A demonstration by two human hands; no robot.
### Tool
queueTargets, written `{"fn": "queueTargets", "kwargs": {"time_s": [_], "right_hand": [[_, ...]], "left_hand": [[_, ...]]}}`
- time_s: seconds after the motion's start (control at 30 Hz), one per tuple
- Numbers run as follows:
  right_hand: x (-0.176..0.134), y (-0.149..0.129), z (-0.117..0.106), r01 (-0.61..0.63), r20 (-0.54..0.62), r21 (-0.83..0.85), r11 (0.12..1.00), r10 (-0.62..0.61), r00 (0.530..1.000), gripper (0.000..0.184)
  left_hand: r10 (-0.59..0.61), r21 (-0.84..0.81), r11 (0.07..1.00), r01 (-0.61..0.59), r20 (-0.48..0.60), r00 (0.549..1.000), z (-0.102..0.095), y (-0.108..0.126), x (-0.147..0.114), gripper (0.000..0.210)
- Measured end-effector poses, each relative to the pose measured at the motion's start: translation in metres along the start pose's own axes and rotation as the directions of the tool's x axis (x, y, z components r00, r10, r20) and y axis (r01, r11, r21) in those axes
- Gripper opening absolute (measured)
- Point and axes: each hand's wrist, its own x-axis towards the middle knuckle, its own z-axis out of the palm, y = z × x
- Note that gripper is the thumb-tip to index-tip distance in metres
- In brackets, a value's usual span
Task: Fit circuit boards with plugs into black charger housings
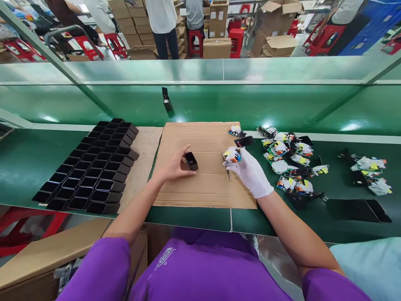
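My bare left hand [175, 166] grips a small black plastic casing [191, 161], its open end facing up, over the cardboard sheet [194, 192]. To its right my right hand [250, 171], in a white glove, has its fingers around a circuit board assembly [232, 155] with white, yellow and orange parts. A black end piece [244, 141] sits just above that hand, seemingly joined to the assembly. Below the board a thin dark rod [228, 173] points down toward the cardboard. Another circuit board assembly [235, 130] lies at the sheet's upper right corner.
Rows of black casings [90, 167] stand at left. Several circuit board assemblies [282, 154] are heaped at right, with more [372, 171] beyond. A black flat panel [357, 210] lies at front right. One casing [167, 100] stands on the green belt [250, 104] behind.
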Motion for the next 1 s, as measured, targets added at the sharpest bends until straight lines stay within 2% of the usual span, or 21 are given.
{"fn": "queueTargets", "kwargs": {"time_s": [0.1,0.17,0.23,0.37,0.43,0.5,0.63,0.77,0.87,1.0], "right_hand": [[-0.004,0.000,0.003,0.023,0.022,0.027,0.999,-0.023,0.999,0.049],[-0.008,-0.001,0.006,0.029,0.038,0.034,0.999,-0.030,0.999,0.048],[-0.013,-0.001,0.009,0.041,0.054,0.025,0.999,-0.042,0.998,0.048],[-0.026,-0.004,0.014,0.091,0.057,-0.005,0.996,-0.091,0.994,0.057],[-0.030,-0.004,0.015,0.105,0.051,-0.031,0.994,-0.104,0.993,0.059],[-0.031,-0.003,0.014,0.111,0.053,-0.054,0.992,-0.108,0.993,0.063],[-0.031,0.002,0.011,0.148,0.065,-0.066,0.987,-0.144,0.987,0.069],[-0.034,0.003,0.010,0.199,0.044,-0.183,0.963,-0.194,0.980,0.067],[-0.035,0.003,0.009,0.217,0.037,-0.222,0.950,-0.214,0.976,0.066],[-0.033,0.004,0.007,0.243,0.054,-0.257,0.935,-0.237,0.970,0.062]], "left_hand": [[0.040,0.028,0.999,-0.042,0.040,0.998,-0.003,0.003,0.002,0.073],[0.099,0.062,0.993,-0.097,-0.034,0.995,-0.001,0.012,0.002,0.053],[0.156,0.089,0.986,-0.143,-0.156,0.975,0.006,0.024,0.001,0.045],[0.316,0.096,0.949,-0.301,-0.329,0.890,0.029,0.046,-0.005,0.044],[0.391,0.084,0.917,-0.390,-0.388,0.835,0.040,0.052,-0.008,0.039],[0.414,0.062,0.901,-0.430,-0.424,0.806,0.047,0.056,-0.010,0.033],[0.356,0.029,0.924,-0.381,-0.425,0.832,0.053,0.058,-0.014,0.033],[0.346,0.021,0.929,-0.369,-0.398,0.850,0.052,0.059,-0.019,0.033],[0.411,0.092,0.908,-0.410,-0.391,0.823,0.049,0.060,-0.022,0.033],[0.490,0.191,0.871,-0.453,-0.420,0.764,0.047,0.058,-0.022,0.036]]}}
